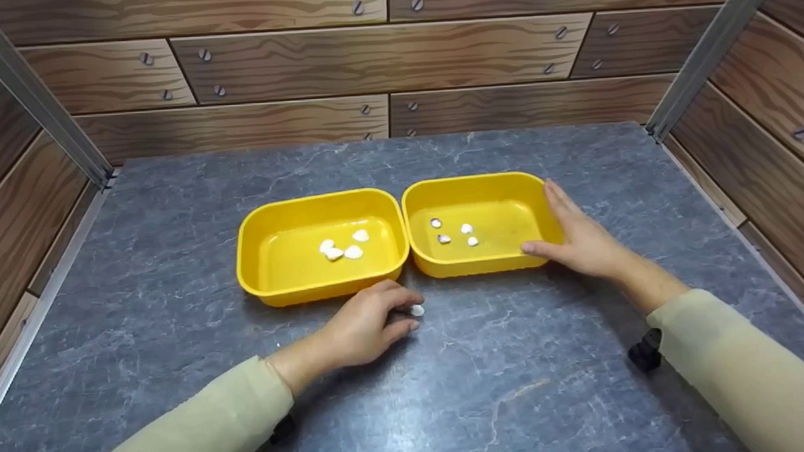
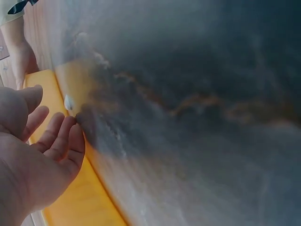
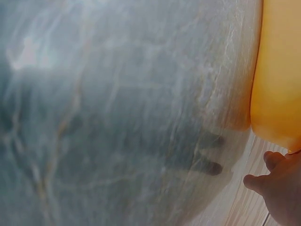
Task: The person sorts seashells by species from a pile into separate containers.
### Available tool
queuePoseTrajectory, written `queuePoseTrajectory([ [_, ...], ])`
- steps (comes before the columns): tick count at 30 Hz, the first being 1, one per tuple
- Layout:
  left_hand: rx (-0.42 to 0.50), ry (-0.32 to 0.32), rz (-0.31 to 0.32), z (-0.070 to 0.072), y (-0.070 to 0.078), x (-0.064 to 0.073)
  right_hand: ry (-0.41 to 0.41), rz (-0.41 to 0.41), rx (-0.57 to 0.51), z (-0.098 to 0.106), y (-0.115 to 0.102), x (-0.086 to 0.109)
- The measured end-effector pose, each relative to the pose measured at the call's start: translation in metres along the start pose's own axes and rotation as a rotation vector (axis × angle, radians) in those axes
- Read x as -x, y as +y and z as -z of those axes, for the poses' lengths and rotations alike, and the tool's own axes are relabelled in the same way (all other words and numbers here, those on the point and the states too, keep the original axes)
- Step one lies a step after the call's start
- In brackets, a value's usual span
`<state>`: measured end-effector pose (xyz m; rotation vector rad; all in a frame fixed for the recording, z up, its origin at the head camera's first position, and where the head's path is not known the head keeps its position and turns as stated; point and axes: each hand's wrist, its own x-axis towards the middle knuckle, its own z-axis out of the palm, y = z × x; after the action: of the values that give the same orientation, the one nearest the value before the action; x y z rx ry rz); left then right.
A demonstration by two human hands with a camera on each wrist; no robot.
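Note:
Two yellow plastic bins stand side by side on the table. In the left bin (image 1: 261,299) lie several white shells (image 1: 353,252). The right bin (image 1: 474,269) holds two small white shells (image 1: 467,228) and two purple-marked ones (image 1: 444,239). In front of the bins, my left hand (image 1: 362,328) is low over the table, thumb and fingers apart around a single white shell (image 1: 417,310). The left wrist view shows this shell (image 2: 69,102) just past the fingertips, not pinched. My right hand (image 1: 586,243) rests against the right bin's right end, fingers extended and thumb at the front corner.
The dark grey marbled table (image 1: 501,396) is enclosed by wood-patterned panels (image 1: 369,60) at the back and sides. Metal posts (image 1: 50,104) rise at the rear corners.

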<state>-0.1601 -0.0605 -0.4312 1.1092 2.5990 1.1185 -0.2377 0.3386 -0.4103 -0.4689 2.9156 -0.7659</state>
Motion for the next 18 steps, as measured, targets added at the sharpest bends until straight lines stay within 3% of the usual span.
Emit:
queuePoseTrajectory([
  [10, -0.026, 0.013, 0.057, -0.006, -0.001, -0.001, 0.012, 0.008, -0.029, -0.002, 0.002, 0.000],
  [18, -0.055, 0.031, 0.066, -0.011, -0.006, -0.002, -0.005, 0.000, -0.007, -0.001, 0.001, 0.001],
])
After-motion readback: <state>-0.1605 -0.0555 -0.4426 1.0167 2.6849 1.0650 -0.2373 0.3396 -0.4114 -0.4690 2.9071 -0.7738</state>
